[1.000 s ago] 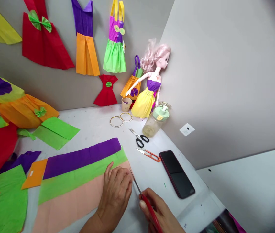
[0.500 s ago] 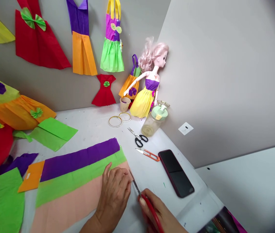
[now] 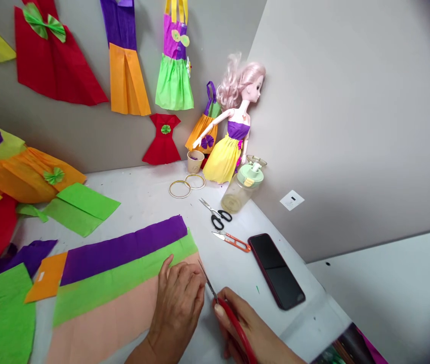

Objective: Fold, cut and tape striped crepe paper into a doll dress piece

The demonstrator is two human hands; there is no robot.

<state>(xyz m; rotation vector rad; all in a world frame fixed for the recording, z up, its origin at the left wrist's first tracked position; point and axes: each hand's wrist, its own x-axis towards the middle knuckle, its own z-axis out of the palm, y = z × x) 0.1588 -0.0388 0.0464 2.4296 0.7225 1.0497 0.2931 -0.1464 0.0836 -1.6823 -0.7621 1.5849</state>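
The left hand [image 3: 179,298] lies palm down at the lower middle of the frame, unclenched, its loosely bent fingers resting on the right end of a peach crepe-paper strip [image 3: 112,313]. The right hand [image 3: 251,322], just beside it, is closed around red-handled scissors [image 3: 233,322], whose blades reach up and left to that strip's right edge (whether they are parted, I cannot tell). The peach strip runs toward the lower left, with a light-green strip [image 3: 124,281] along its upper side and a purple strip [image 3: 124,250] above that. An orange paper piece [image 3: 50,273] touches their left end.

Right of the hands, a dark smartphone [image 3: 276,271] lies on the white counter [image 3: 142,207]. Above it, near the centre, are orange-handled thread snips [image 3: 237,242], black-handled scissors [image 3: 217,221] and a clear bottle [image 3: 241,191] with a pale-green lid. Two bangles [image 3: 179,196] touch or overlap nearby, below a paper cup [image 3: 195,163]. A pink-haired doll [image 3: 224,164] in a purple-and-yellow dress stands by the wall; paper dresses, including a red one with a green bow [image 3: 57,65], fill the upper left.
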